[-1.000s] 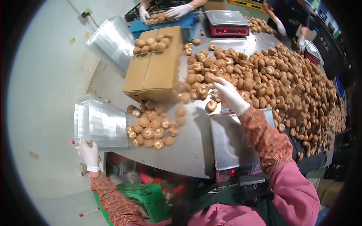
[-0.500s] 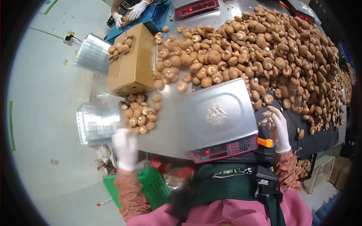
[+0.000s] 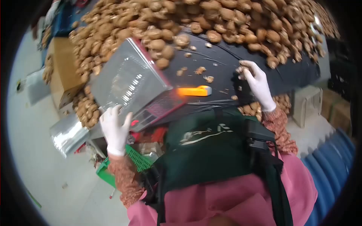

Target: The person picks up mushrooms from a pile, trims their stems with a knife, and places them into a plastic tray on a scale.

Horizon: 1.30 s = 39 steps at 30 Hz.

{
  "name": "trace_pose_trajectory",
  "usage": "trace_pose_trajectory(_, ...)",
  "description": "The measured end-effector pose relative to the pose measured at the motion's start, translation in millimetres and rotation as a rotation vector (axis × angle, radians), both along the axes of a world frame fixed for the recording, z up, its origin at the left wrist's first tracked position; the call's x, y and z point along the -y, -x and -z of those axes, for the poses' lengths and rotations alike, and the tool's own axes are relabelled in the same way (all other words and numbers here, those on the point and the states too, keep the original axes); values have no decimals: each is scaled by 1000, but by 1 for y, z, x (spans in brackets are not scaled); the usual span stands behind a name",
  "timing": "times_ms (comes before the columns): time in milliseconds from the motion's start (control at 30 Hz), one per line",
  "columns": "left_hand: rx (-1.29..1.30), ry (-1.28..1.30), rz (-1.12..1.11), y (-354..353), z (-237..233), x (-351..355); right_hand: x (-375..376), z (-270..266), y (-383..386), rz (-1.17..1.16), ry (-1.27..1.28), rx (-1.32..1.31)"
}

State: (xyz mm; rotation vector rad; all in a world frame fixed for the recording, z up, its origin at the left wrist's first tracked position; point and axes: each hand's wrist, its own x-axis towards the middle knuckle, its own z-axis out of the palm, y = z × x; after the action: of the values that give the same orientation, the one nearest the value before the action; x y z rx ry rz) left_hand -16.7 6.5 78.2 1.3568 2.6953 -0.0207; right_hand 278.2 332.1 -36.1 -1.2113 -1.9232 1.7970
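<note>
Cardboard box [image 3: 63, 69] beside heaped mushrooms [image 3: 226, 15]

White gloves cover the left hand [image 3: 115, 128] and right hand [image 3: 256, 81]. Mushrooms [image 3: 226, 15] tan-brown, scale [image 3: 128, 79] silver with red front, desk sheet [image 3: 290, 75] black, sleeves [image 3: 278, 127] seemingly speckled brown.

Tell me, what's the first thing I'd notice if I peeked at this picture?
The huge heap of brown mushrooms across the top would grab you first. Below it on the left sits a shiny metal scale, with the white-gloved left hand at its front corner. A bright orange tool glows on the black sheet in the middle, near the gloved right hand.
</note>
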Motion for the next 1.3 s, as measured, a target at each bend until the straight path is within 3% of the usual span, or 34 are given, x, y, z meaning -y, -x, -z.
trace_pose_trajectory(167, 326, -281, -47, -54, 1, -58, -12, 15, -27, 233, 43, 3)
trace_pose_trajectory(300, 416, -289, 225, -82, 38, -99, -7, 38, -45, 344, -152, 58)
trace_pose_trajectory(400, 596, -333, 147, -93, 63, -119, -12, 44, -61, 476, -247, 58)
trace_pose_trajectory(500, 660, -346, 181, -103, 88, -141, -21, 46, -70, 402, -518, 137)
trace_pose_trajectory(533, 654, -362, 225, -106, 98, -148, -20, 43, -66, 309, -630, 143)
trace_pose_trajectory(567, 647, -378, 267, -110, 104, -155, -16, 42, -63, 219, -586, 152)
trace_pose_trajectory(633, 629, -320, 284, -117, 109, -165, -11, 47, -50, 46, -871, 137)
trace_pose_trajectory(700, 643, -322, 274, -126, 118, -167, -11, 58, -47, -95, -870, 256)
trace_pose_trajectory(767, 770, -318, 199, -135, 115, -167, -16, 62, -48, -32, -675, 140)
trace_pose_trajectory(833, 839, -328, 210, -140, 108, -174, -23, 43, -46, 175, 245, -176)
trace_pose_trajectory(900, 937, -301, 179, -143, 106, -184, -25, 39, -49, 238, 695, -721)
trace_pose_trajectory(1000, 1147, -282, 64, -157, 105, -206, -21, 35, -53, 191, 966, -859)
trace_pose_trajectory(1100, 1502, -612, -215, -187, 92, -224, -12, 36, -50, 155, 1150, -947)
trace_pose_trajectory(1200, 1299, -600, -48, -190, 94, -226, -2, 26, -45, 274, 1252, -917)
trace_pose_trajectory(1267, 1117, -585, 87, -189, 104, -220, 1, 26, -46, 135, 1267, -946)
trace_pose_trajectory(1300, 1225, -583, -1, -191, 101, -219, 4, 27, -46, 65, 1273, -962)
